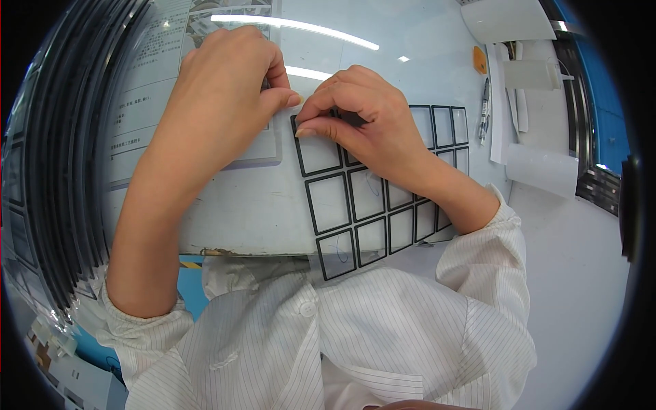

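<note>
A clear sheet bearing rows of black square frames lies on the table, its near end sticking out past the front edge toward my body. Blue pen scribbles show in some squares. Over its far left corner, my right hand is closed, thumb and forefinger brought together at that corner; what sits between them is too small to name. Just left of it, my left hand is also closed in a pinch, its thumb tip close to the right fingertips. Whatever it holds is hidden.
Dark framed panels in clear film stand in a tall stack at the left. A printed sheet lies under my left arm. On the right are a pen, an orange object and white paper rolls. The table's front edge runs close to my body.
</note>
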A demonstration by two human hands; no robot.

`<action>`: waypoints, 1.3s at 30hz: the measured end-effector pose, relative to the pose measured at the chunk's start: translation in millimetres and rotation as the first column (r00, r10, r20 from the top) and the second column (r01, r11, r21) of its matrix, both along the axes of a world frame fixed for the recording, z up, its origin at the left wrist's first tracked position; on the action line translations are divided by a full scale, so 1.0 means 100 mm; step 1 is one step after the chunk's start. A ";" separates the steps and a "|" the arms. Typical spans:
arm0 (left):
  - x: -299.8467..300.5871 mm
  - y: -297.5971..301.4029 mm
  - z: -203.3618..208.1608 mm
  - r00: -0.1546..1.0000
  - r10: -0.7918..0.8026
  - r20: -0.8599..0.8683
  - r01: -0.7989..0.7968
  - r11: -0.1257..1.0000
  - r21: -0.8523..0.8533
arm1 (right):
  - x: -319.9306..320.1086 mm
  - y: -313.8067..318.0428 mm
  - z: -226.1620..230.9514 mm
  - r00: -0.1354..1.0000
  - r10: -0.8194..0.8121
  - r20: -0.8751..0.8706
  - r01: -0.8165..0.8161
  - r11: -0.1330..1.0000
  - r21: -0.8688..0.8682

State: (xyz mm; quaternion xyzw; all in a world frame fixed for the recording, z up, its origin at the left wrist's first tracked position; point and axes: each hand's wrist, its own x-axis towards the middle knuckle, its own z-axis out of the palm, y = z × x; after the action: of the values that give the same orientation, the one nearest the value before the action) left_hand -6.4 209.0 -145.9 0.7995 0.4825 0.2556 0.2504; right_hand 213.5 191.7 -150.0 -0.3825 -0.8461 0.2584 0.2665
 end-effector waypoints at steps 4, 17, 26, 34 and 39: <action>0.00 0.00 0.02 1.000 -0.001 0.002 0.001 1.000 -0.022 | 0.00 0.01 0.01 1.000 0.008 -0.004 -0.008 1.000 0.006; -0.01 0.01 0.00 1.000 0.006 0.005 -0.006 1.000 -0.029 | 0.02 0.00 0.04 1.000 -0.006 -0.009 0.005 0.997 -0.072; 0.01 0.00 0.01 0.999 0.016 0.029 -0.016 1.000 -0.010 | 0.03 0.01 0.05 1.000 0.006 0.018 -0.006 1.000 -0.021; 0.02 0.00 0.04 1.000 0.024 0.007 -0.023 0.998 -0.053 | 0.02 0.01 0.05 1.000 0.007 0.013 -0.007 1.000 -0.013; 0.02 0.01 0.00 1.000 0.013 0.017 -0.013 1.000 -0.011 | 0.02 0.02 0.07 0.999 0.014 0.033 -0.014 1.000 -0.023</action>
State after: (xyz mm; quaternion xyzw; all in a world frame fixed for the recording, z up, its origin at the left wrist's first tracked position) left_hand -4.2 209.6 -145.7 0.7928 0.4867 0.2615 0.2573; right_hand 215.9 193.7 -143.3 -0.3838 -0.8501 0.2633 0.2462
